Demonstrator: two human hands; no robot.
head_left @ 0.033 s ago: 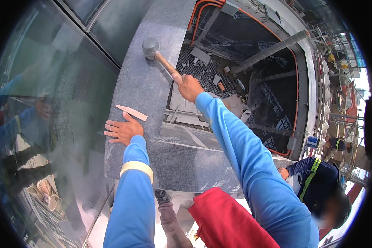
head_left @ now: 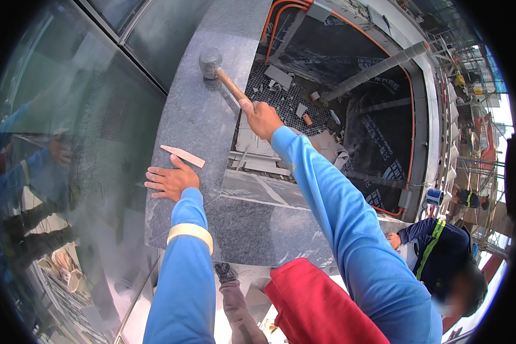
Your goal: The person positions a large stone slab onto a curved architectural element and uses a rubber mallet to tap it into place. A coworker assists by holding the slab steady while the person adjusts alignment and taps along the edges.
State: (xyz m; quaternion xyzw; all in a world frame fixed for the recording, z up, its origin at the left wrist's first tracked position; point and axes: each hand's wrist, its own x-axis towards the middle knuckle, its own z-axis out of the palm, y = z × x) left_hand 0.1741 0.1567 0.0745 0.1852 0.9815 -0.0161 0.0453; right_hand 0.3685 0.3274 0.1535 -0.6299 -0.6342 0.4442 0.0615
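Flat Taps, Steady Palm

Your right hand (head_left: 264, 120) is closed around the wooden handle of the mallet (head_left: 210, 60), gripping near its end with the thumb along the shaft. That hold should suit light, controlled taps; a loose wrist would help the face land flat rather than on its rim. The mallet's head is over the grey stone slab (head_left: 203, 120), toward its far part; whether it touches the surface, you cannot tell from this view.

Your left hand (head_left: 175, 180) holds nothing: it lies palm down on the slab, fingers spread toward the glass wall (head_left: 97, 114). It is well apart from the mallet head, a sensible place to feel for rocking. Just beyond its thumb lies a pale, pointed strip (head_left: 182, 156); strike clear of both.

Farther out, to the right, the slab borders a dark-lined pit (head_left: 378, 132) edged by orange conduit (head_left: 410, 109). Taps near that side probably want less force. At the lower right a co-worker (head_left: 433, 249) leans in, so mind your backswing.
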